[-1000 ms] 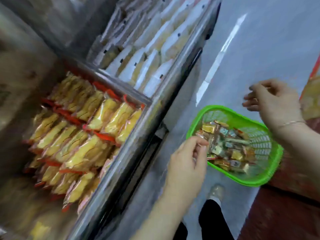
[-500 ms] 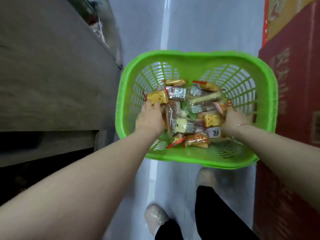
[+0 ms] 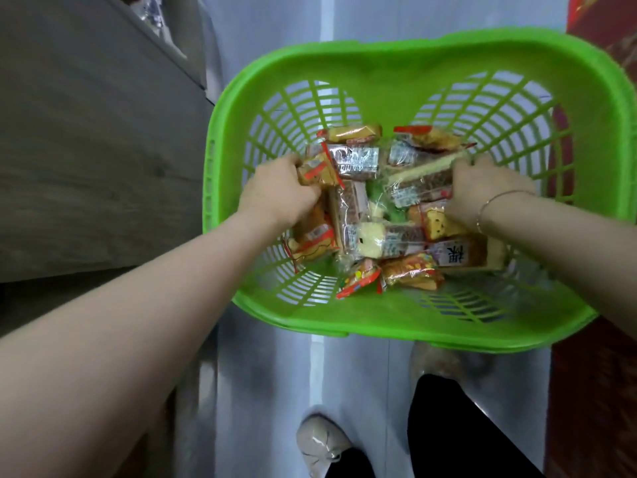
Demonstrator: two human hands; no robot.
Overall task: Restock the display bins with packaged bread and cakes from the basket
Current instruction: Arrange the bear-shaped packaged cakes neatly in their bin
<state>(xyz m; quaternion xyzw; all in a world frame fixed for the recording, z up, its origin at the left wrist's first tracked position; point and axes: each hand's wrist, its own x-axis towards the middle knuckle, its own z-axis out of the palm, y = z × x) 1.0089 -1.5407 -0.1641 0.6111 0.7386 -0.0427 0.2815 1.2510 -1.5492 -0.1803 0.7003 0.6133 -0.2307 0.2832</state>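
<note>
A green plastic basket [image 3: 406, 60] sits below me on the floor and holds several small wrapped cakes and breads [image 3: 375, 236] piled in its middle. My left hand [image 3: 279, 191] is inside at the left of the pile, fingers closed around a yellow-brown packet with red trim [image 3: 317, 170]. My right hand [image 3: 482, 191], with a thin bracelet at the wrist, is at the right of the pile and grips a long clear packet of brown cake [image 3: 420, 184]. The display bins are out of view.
A grey cabinet side [image 3: 96, 139] stands close on the left of the basket. A red carton [image 3: 593, 391] lines the right edge. The pale floor [image 3: 272, 367] shows my shoe [image 3: 324, 443] and a dark trouser leg [image 3: 458, 432] below the basket.
One second ago I faced the yellow-packet bins with both hands above the basket. My view has dropped onto the basket, and both hands have gone in and closed on packets.
</note>
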